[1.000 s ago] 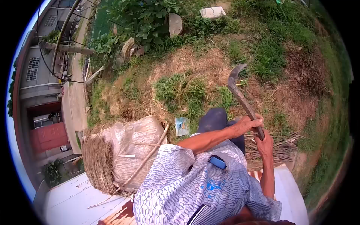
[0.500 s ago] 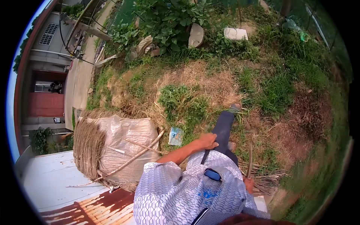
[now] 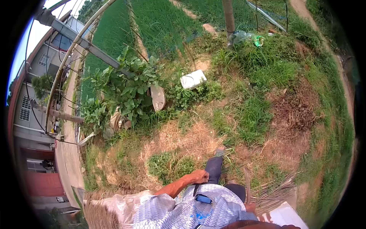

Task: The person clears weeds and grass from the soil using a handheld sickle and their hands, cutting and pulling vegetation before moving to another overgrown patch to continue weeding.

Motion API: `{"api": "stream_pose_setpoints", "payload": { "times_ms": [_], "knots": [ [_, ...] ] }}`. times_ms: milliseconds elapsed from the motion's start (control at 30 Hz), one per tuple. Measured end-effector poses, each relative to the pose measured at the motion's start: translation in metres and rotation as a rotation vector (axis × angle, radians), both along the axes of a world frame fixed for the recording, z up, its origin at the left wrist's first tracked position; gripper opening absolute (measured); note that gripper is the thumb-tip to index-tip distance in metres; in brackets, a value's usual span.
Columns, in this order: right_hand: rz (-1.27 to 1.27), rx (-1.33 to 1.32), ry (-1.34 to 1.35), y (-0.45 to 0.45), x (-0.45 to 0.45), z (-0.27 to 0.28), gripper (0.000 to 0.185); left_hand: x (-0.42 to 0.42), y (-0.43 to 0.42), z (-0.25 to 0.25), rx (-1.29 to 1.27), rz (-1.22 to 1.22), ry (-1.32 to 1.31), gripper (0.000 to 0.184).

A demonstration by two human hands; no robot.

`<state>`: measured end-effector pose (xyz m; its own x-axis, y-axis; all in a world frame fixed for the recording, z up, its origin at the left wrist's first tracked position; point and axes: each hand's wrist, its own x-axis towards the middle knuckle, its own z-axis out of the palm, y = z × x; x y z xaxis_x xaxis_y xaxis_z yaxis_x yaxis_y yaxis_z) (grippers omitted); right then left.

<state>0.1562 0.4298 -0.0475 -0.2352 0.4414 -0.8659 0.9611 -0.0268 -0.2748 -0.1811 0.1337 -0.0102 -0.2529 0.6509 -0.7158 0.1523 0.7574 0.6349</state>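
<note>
My left hand is closed at the top of my dark-trousered thigh, beside a dark strap below it. Whether anything lies inside its curled fingers is hidden. My right hand, low beside my other leg, is closed around a slim wooden handle. The handle points forward over the ground; what its far end carries is unclear. A patterned light shirt covers my body, and a blue object lies against it.
Cut green plants lie on dry straw ahead. Thin sticks are piled at right. Farther off are a white block, a flat stone, a leafy bush and a post. A plastic-covered bundle stands at left.
My view has tilted up and turned right, so the ground and both hands sit lower and more of the field shows. My left hand stays at the thigh; my right still grips the wooden handle.
</note>
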Motion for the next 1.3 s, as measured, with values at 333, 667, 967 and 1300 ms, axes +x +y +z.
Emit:
{"api": "stream_pose_setpoints", "payload": {
  "times_ms": [333, 667, 967, 1300],
  "knots": [
    [-0.047, 0.028, 0.022, 0.004, -0.019, -0.005, 0.027, -0.054, -0.004, 0.074, -0.061, 0.114, -0.645, 0.014],
    [-0.015, 0.201, 0.253, 0.055, 0.014, -0.085, 0.035, -0.059, 0.086, -0.047, -0.362, -0.506, -0.731, 0.023],
    [-1.049, -0.242, 0.203, 0.129, -0.059, -0.226, 0.017, -0.141, 0.237, -0.318, -0.045, -0.654, -0.229, 0.021],
    [-1.211, 0.102, 0.226, 0.008, 0.001, -0.456, 0.027, -0.028, 0.399, -0.596, 0.555, -1.061, 0.207, 0.027]
  ]
}}
